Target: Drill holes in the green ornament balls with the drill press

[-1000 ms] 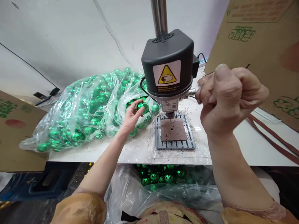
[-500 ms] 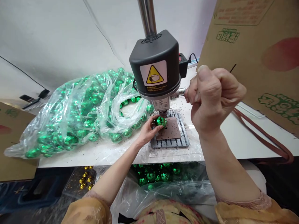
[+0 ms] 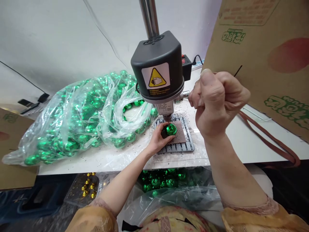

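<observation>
A shiny green mirror-faceted ball point(image 3: 171, 129) rests low over the brown pad on the drill press's slotted base point(image 3: 176, 148), just under the chuck. Thumb and fingers of my left hand point(image 3: 159, 138) curve round its left side; a dark patch lies between palm and ball. The drill press point(image 3: 158, 64) has a black motor housing with a yellow warning sticker. My right hand point(image 3: 216, 100) is a raised fist beside the metal hub point(image 3: 185, 94) on the press's right side, closed on its feed handle, which the fingers mostly cover.
At left lies a big clear plastic bag of green balls point(image 3: 79, 112). More green balls point(image 3: 164, 178) sit in plastic below the table's front edge. Small gold balls point(image 3: 88, 185) lie lower left. A cardboard carton point(image 3: 260, 64) and a brown strap point(image 3: 267, 137) are at right.
The green ball and my left hand have moved a little right and down, away from the chuck. My right fist stays by the hub; the whole view has shifted slightly.
</observation>
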`<state>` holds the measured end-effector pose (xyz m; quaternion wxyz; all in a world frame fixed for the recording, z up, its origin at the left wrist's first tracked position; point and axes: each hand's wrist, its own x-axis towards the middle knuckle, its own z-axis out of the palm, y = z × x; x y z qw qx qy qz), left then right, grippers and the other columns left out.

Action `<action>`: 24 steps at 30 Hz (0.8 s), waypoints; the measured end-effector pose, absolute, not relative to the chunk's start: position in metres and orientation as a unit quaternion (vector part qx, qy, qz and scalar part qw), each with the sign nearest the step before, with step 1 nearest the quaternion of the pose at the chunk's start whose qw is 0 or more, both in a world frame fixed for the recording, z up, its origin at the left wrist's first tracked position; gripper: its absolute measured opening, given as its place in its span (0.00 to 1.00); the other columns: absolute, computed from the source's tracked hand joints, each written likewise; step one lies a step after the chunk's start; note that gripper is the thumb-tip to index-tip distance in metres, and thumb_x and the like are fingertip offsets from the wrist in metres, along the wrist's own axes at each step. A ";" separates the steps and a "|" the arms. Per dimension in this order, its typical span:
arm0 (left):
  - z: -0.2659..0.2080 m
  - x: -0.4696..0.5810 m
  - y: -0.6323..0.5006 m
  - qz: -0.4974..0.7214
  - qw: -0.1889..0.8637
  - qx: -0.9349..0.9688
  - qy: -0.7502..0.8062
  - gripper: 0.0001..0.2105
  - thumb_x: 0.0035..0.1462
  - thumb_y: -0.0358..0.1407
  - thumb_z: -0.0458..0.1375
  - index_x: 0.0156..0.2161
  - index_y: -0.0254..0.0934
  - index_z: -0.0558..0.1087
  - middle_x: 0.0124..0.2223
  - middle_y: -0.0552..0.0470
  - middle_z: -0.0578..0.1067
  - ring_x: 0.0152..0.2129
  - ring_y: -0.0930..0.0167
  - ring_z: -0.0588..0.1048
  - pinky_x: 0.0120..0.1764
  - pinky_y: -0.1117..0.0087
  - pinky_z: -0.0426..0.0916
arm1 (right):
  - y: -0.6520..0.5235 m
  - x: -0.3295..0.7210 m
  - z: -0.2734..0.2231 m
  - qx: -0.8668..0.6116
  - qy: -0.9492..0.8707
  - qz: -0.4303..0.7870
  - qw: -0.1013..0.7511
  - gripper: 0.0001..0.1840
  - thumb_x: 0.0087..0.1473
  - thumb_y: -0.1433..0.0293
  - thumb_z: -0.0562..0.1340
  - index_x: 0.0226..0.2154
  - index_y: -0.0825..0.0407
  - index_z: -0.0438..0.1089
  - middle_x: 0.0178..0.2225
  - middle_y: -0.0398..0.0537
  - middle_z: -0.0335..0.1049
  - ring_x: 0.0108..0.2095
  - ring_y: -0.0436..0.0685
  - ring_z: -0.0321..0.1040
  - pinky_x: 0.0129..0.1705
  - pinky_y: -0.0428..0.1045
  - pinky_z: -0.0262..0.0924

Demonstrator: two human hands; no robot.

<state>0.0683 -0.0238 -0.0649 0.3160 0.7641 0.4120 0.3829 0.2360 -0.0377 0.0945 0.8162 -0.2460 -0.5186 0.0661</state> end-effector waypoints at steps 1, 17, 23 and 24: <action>-0.066 0.068 -0.025 0.384 0.314 0.763 0.414 0.25 0.53 0.40 0.69 0.55 0.39 0.69 0.53 0.44 0.77 0.50 0.59 0.76 0.54 0.56 0.71 | -0.038 0.236 0.094 -0.246 -0.520 0.062 0.815 0.27 0.61 0.62 0.59 0.19 0.49 0.44 0.15 0.39 0.43 0.16 0.48 0.45 0.19 0.52 0.45; -0.070 0.068 -0.025 0.390 0.344 0.750 0.409 0.27 0.54 0.44 0.68 0.57 0.40 0.68 0.55 0.43 0.75 0.53 0.57 0.74 0.58 0.53 0.67 | -0.040 0.225 0.077 -0.172 -0.466 0.050 0.866 0.28 0.57 0.72 0.60 0.18 0.52 0.39 0.16 0.36 0.37 0.16 0.42 0.39 0.22 0.49 0.35; -0.069 0.069 -0.025 0.393 0.343 0.749 0.408 0.27 0.54 0.45 0.69 0.56 0.39 0.69 0.54 0.43 0.76 0.52 0.58 0.74 0.57 0.54 0.68 | -0.037 0.228 0.064 -0.168 -0.482 0.018 0.860 0.29 0.56 0.72 0.60 0.17 0.53 0.38 0.15 0.37 0.38 0.15 0.42 0.40 0.20 0.48 0.36; -0.069 0.069 -0.025 0.393 0.343 0.749 0.407 0.27 0.54 0.45 0.69 0.56 0.39 0.69 0.54 0.43 0.76 0.52 0.57 0.74 0.57 0.54 0.68 | -0.036 0.229 0.062 -0.162 -0.483 0.011 0.860 0.28 0.55 0.73 0.60 0.17 0.53 0.39 0.15 0.36 0.39 0.15 0.42 0.40 0.20 0.48 0.37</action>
